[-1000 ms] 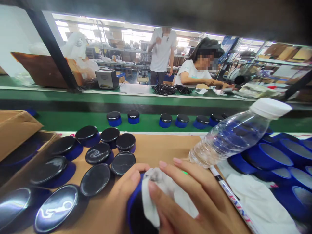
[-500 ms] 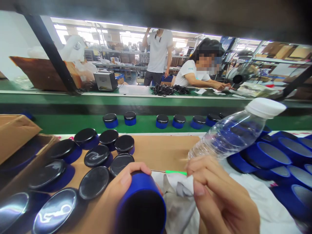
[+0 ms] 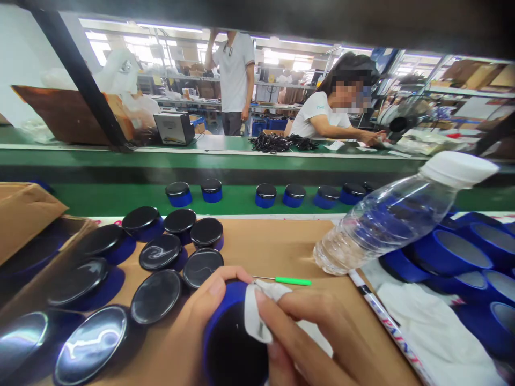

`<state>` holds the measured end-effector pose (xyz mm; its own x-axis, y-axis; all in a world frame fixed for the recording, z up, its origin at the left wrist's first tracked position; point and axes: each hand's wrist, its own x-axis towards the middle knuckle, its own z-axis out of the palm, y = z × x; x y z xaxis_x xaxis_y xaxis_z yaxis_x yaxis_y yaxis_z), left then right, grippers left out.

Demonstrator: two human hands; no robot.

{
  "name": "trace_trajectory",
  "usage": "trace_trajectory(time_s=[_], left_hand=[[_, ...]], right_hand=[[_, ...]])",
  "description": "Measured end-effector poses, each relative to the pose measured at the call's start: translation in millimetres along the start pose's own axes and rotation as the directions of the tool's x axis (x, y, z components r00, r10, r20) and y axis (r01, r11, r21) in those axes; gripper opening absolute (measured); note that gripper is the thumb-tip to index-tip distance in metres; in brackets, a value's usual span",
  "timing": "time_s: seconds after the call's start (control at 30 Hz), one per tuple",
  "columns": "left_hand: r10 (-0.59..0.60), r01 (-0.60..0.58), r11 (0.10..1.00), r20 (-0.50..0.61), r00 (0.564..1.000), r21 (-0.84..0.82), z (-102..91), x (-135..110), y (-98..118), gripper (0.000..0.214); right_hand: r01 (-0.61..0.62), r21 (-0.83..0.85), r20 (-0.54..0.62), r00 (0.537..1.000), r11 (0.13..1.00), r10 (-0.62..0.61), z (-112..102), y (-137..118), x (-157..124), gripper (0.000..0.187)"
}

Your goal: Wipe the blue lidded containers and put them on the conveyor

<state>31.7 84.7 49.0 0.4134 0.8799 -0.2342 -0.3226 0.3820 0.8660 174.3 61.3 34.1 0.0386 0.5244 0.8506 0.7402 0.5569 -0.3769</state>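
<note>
My left hand (image 3: 201, 313) is closed around a short round blue part (image 3: 231, 297) with a dark face turned toward me. My right hand (image 3: 314, 332) pinches a folded white cloth (image 3: 256, 316) and presses it on the part's upper right rim. Just beyond my fingers lies a thin tool with a green handle (image 3: 293, 281), like a small screwdriver. To the left stand several blue parts with glossy black tops (image 3: 156, 297).
A clear plastic bottle (image 3: 386, 222) with a white cap stands at right. Beside it lie a paint marker (image 3: 386, 316), a white cloth (image 3: 438, 332) and several blue rings (image 3: 446, 252). An open cardboard box (image 3: 32, 220) is at left. Two people are across the green bench (image 3: 120, 161).
My right hand has moved left, bringing the cloth onto the rim of the blue part. The green handle and the paint marker are now uncovered. The standing person appears farther left.
</note>
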Motion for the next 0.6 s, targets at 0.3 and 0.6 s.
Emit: trace_trajectory(time_s=[0.3,0.6], left_hand=[[-0.200,0.164,0.972,-0.229,0.953,-0.168,-0.8,10,-4,0.030],[0.147,-0.128,0.988,-0.249,0.957,0.091,16.8,-4,8,0.083]], right_hand=[[0.019,0.084,0.078,0.997,0.996,-0.025,15,-6,-2,0.011],[-0.203,0.138,0.282,0.946,0.970,0.158,-23,17,34,0.020]])
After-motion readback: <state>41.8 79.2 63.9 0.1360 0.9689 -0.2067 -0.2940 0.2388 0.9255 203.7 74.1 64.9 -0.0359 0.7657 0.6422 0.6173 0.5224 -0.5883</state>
